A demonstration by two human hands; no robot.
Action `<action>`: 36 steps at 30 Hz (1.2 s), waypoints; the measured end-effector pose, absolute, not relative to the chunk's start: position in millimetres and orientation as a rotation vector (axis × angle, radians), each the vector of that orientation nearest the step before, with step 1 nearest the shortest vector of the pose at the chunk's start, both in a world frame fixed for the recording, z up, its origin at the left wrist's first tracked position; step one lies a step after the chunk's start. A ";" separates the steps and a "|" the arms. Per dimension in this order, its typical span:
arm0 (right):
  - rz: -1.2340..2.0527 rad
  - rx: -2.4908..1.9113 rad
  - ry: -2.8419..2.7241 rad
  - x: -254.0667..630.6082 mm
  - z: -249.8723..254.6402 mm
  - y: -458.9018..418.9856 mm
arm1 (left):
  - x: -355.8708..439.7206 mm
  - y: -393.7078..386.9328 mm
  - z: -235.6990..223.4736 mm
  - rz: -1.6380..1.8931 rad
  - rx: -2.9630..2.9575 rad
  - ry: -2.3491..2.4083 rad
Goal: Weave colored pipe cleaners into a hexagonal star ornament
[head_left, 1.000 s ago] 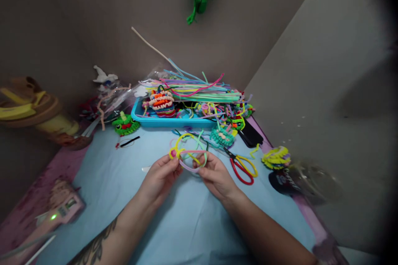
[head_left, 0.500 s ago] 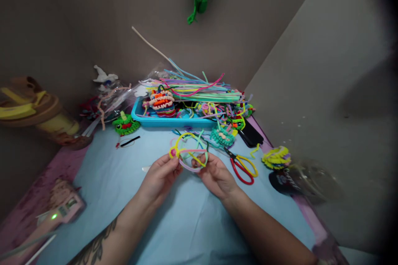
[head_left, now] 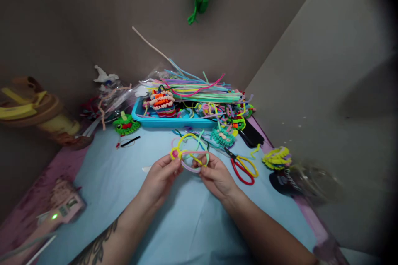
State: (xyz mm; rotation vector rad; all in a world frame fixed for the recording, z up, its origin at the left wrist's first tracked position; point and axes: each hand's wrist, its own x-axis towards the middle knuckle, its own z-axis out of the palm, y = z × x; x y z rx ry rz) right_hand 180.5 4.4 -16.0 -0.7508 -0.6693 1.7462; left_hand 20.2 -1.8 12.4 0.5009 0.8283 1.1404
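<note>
Between my two hands is a looped piece of pipe cleaners (head_left: 186, 136) in yellow, pink, mint and lilac, raised over the light blue cloth. My left hand (head_left: 163, 174) pinches its left side, just below a small yellow ring with a pink centre (head_left: 175, 153). On the opposite side, the fingers of my right hand (head_left: 216, 176) are closed on the pipe cleaner ends; the fingertips are partly hidden behind the loops. Scissors (head_left: 241, 167) with one red and one yellow handle lie to the right of my right hand. A teal fuzzy figure (head_left: 223, 137) lies beyond them.
A blue tray (head_left: 174, 122) heaped with pipe cleaners stands at the back. Beside it are a green fuzzy figure (head_left: 126, 124) and a black phone-like slab (head_left: 251, 133). A yellow fuzzy piece (head_left: 276, 158) lies right; a pink glue gun (head_left: 59, 211) lies front left.
The looped piece has shifted very slightly to the right, and my right fingers have closed in a little on its ends. Both hands keep their hold.
</note>
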 end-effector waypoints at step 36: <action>0.530 -1.034 -1.605 187.4 -12.3 -6.4 | 19.3 -0.1 9.6 1.268 0.566 1.022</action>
